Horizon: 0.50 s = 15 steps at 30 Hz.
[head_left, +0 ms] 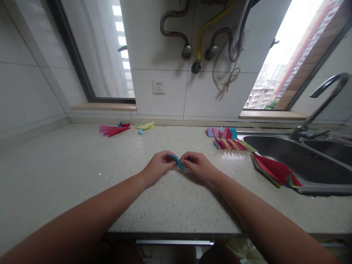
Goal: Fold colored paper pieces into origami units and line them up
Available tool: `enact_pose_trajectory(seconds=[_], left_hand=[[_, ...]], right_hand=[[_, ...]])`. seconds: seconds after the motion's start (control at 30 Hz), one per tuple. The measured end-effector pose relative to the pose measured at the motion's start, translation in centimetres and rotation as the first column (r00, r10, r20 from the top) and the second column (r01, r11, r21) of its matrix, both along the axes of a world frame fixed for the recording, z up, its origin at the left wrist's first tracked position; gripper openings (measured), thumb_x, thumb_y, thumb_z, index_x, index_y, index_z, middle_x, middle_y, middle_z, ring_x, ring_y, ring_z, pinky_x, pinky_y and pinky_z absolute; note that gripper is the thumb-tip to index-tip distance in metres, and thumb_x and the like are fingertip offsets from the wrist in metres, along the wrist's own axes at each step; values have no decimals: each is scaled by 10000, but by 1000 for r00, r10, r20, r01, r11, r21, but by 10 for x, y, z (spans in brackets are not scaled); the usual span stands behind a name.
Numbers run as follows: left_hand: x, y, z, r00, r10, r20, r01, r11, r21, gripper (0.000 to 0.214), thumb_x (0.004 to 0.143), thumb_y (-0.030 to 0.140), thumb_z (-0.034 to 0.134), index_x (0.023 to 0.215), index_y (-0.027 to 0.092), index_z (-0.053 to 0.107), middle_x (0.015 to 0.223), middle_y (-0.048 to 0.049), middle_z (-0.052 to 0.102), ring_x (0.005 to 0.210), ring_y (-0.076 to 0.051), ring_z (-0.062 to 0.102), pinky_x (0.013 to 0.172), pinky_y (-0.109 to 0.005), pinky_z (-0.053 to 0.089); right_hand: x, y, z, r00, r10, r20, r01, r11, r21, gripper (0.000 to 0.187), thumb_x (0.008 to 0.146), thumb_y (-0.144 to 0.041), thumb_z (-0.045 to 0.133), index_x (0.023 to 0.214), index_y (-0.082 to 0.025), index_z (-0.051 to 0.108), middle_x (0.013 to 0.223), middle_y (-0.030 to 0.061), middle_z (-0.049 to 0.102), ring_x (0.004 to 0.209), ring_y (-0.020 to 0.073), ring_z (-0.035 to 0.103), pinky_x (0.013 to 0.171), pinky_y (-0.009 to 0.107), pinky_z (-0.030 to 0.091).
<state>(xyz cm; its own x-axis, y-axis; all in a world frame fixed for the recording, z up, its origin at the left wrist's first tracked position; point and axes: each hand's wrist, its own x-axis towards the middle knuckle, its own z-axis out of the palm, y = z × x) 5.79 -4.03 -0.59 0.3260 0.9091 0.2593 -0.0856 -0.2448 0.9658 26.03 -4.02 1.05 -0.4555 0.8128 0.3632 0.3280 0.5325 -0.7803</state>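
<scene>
A broad white tiled wall [162,104] rises at twelve o'clock behind a pale speckled stone countertop [148,205]; the blue piece in the hands is the middle of the dial. At three o'clock is a double-bowl stainless-steel sink [275,150], with a curved chrome faucet [308,123] between two and three. A large folded stack of red and green paper [277,170] lies along the sink's near left edge, also toward three. Both bare hands meet over the counter: the left hand [158,168], on the nine o'clock side, and the right hand [199,165], on the three. Between two and three, a slanted row of magenta, yellow and green folded paper pieces [233,144] lies just in front of a row of pink, lilac and blue folded paper pieces [222,132]. Pink and red pointed paper folds [114,130] rest at ten o'clock, and a pale yellow paper fold [147,125] lies near eleven. Smallest is a narrow blue folded paper piece [179,164], between the hands, gripped by the left thumb and fingers at one end and pinched by the right fingertips at the other; whether it touches the counter, I cannot tell.
</scene>
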Motion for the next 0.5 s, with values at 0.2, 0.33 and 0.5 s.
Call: enact_pose_trajectory(seconds=[0.2, 0.33, 0.5], left_hand=[[2, -2, 1, 998, -21, 55, 25, 998, -60, 172, 720, 199, 745, 854, 142, 654, 820, -21, 681, 781, -132, 640, 828, -315, 496], [2, -3, 2, 997, -25, 67, 30, 997, -68, 176, 721, 196, 748, 858, 137, 654, 814, -20, 684, 780, -131, 642, 831, -314, 498], [2, -4, 3, 997, -26, 66, 30, 998, -60, 185, 722, 198, 750, 872, 132, 664, 831, -32, 692, 794, -139, 640, 837, -321, 496]], right_hand=[[-1, 0, 1, 1000, -3, 11, 3, 1000, 0, 174, 881, -313, 581, 855, -181, 691, 786, 39, 680, 724, 151, 584, 685, 287, 463], [-1, 0, 2, 1000, 4, 23, -4, 1000, -6, 180, 887, -318, 570, 866, -177, 679, 775, 33, 668, 706, 143, 571, 665, 277, 454], [-1, -2, 3, 998, -24, 54, 24, 1000, -6, 167, 879, -302, 562, 860, -173, 666, 740, 23, 650, 667, 131, 546, 623, 260, 429]])
